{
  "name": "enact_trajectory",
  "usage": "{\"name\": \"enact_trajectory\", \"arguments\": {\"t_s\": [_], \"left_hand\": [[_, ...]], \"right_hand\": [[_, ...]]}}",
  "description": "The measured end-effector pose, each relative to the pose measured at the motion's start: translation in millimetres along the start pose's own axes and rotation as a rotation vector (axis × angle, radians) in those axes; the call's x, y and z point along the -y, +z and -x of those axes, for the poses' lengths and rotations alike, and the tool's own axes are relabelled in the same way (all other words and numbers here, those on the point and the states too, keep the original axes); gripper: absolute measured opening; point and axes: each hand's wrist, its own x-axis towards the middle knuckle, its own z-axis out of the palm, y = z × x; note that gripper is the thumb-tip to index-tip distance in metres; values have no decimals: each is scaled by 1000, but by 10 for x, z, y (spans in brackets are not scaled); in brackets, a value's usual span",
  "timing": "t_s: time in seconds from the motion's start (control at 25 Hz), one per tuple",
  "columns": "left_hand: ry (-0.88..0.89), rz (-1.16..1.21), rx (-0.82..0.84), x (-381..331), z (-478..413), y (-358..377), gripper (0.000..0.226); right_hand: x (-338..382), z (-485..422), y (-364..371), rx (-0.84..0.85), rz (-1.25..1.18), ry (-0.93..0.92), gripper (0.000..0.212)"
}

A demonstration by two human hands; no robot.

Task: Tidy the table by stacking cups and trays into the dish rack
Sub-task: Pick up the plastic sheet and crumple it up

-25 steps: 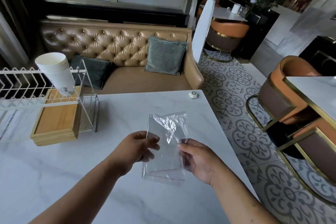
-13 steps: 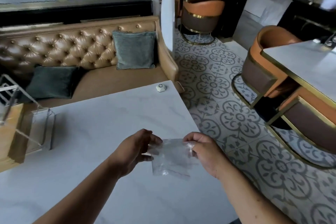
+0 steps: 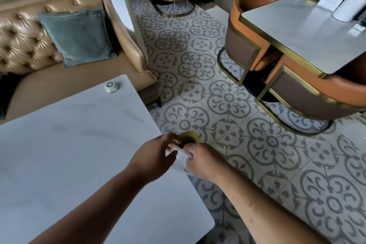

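Note:
My left hand (image 3: 153, 157) and my right hand (image 3: 204, 161) meet at the right edge of the white marble table (image 3: 69, 154). Both are closed on a clear plastic bag (image 3: 181, 154), now crumpled small between the fingers and mostly hidden. The dish rack, the stacked paper cups and the wooden trays are out of view to the left. A blurred yellowish shape (image 3: 188, 136) shows just beyond my fingers; I cannot tell what it is.
A small white call button (image 3: 110, 86) sits near the table's far corner. A tan tufted sofa (image 3: 25, 45) with a grey-green cushion (image 3: 79, 35) runs behind. Patterned floor tiles, orange chairs (image 3: 309, 89) and a second marble table (image 3: 309, 31) lie to the right.
The view has swung right, so the rack, cups and trays have left the frame. The bag, held flat and upright before, has been folded and crumpled down between both hands.

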Motion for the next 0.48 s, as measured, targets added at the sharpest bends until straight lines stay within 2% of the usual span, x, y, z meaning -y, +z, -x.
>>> {"name": "enact_trajectory", "arguments": {"t_s": [0.12,0.2,0.32,0.36,0.48], "left_hand": [[-123,-100,-15,328,-163,165,44],[-274,-224,89,643,-228,354,57],[-430,-316,217,1058,-272,698,73],[-439,-343,208,1167,-290,804,76],[-448,-424,136,1436,-432,1032,84]], "right_hand": [[-308,-173,25,-201,53,70,31],[-472,-302,116,-287,39,128,36],[-683,-552,353,-323,6,181,16],[-754,-631,446,-339,-10,192,6],[-970,-901,738,-360,-36,261,6]]}}
